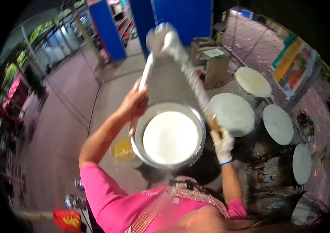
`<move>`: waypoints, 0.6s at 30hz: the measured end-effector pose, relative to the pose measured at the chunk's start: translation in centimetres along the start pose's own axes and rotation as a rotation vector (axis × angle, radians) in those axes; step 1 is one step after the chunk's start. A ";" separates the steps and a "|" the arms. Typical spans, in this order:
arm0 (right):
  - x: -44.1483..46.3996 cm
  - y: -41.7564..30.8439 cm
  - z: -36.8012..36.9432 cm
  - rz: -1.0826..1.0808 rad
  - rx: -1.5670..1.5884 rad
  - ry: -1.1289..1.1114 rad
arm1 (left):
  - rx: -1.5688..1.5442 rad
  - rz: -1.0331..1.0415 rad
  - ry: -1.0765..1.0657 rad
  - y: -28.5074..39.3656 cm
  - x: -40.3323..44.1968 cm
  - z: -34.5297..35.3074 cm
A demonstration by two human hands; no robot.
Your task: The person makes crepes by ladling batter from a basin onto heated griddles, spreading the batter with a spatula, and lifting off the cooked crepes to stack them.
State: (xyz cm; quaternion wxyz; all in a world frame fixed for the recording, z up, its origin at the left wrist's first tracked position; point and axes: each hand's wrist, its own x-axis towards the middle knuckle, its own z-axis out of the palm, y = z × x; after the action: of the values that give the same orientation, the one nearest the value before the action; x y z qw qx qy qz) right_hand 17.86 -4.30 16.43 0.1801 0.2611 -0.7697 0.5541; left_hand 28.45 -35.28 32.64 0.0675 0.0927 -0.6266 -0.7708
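My left hand (134, 99) is bare and closed around the pale handle of a ladle (147, 72). The ladle's round head is raised beyond the bowl and blurred. My right hand (223, 145), in a white glove with a blue cuff, grips the brown end of a long stick (194, 83) coated in white batter. The stick's far end meets or overlaps the ladle's head; contact cannot be told. Below and between my hands stands a large metal bowl (200, 116) holding smooth white batter (170, 138).
A container with something yellow (123, 149) sits left of the bowl. Several round pale discs, including a large one (231, 114), lie on the right by dark, rough stove-like surfaces. A box (216, 70) and blue panels (182, 21) stand ahead. A red bag (67, 220) is at lower left.
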 end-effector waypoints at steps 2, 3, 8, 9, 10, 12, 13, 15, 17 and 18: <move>-4.7 6.3 1.7 0.491 0.333 -0.283 | -0.044 -0.280 0.063 -4.0 -0.1 0.1; -7.8 8.3 2.0 0.573 0.285 -0.300 | -0.315 -0.576 0.023 -6.8 1.4 -1.2; -16.2 5.2 -7.5 0.628 -0.371 -0.181 | -0.585 -1.031 -0.249 -11.1 5.4 4.2; -16.8 3.6 -9.7 0.719 -0.316 -0.081 | -0.506 -0.986 -0.311 -10.9 5.8 6.4; -17.5 1.3 -11.8 0.806 -0.260 0.015 | -0.272 -0.727 -0.381 -11.0 5.1 9.8; -19.1 -1.2 -15.1 0.886 -0.024 0.221 | -0.226 -0.634 -0.654 -14.1 5.8 15.8; -20.8 -0.6 -16.0 0.845 -0.031 0.283 | -0.264 -0.685 -0.762 -16.9 6.7 18.5; -25.6 -0.1 -17.4 0.873 -0.134 0.330 | -0.434 -1.187 -0.829 -21.5 6.7 24.2; -32.8 0.5 -18.6 0.904 -0.166 0.382 | -0.610 -1.759 -0.764 -26.6 6.5 30.6; -36.8 0.4 -19.0 0.917 -0.129 0.441 | -0.641 -1.905 -0.608 -28.1 4.8 34.3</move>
State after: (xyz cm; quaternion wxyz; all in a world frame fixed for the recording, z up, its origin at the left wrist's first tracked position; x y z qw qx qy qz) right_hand 46.79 21.25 1.42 0.0923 -0.2379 -0.7814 0.5694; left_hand 16.32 2.15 11.66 -0.7059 0.3277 -0.0517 -0.6258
